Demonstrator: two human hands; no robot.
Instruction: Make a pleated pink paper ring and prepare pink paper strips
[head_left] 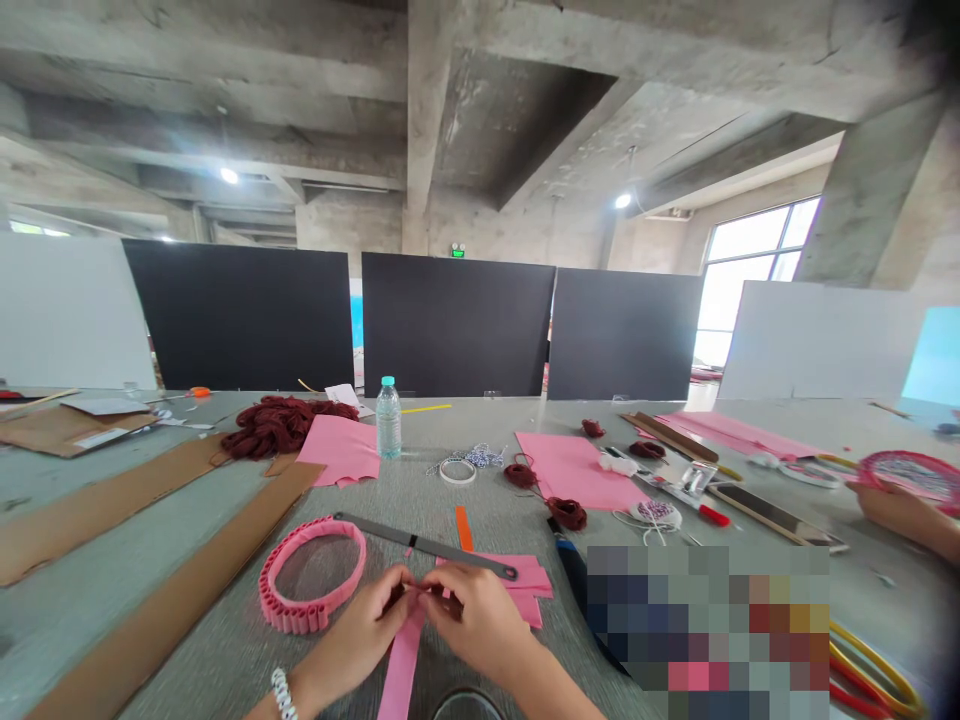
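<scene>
Both my hands meet low in the middle of the head view. My left hand [382, 608], with a white beaded bracelet at the wrist, pinches the upper end of a pink strip [401, 665]. My right hand [469, 605] pinches the same end, fingertips touching the left ones. The strip hangs down toward the table's near edge. Left of my hands lies a pleated pink ring [274, 590]. A grey flat bar [450, 553] lies just beyond my fingers, partly over cut pink pieces [529, 575]. An orange strip [464, 528] sticks out behind the bar.
Brown cardboard strips [187, 590] cross the left side. Farther back are dark red yarn [274, 428], a water bottle [389, 420], a white tape ring [457, 471] and pink sheets [581, 475]. Another person's hand [896, 508] holds a pink ring at right. A blurred patch covers the lower right.
</scene>
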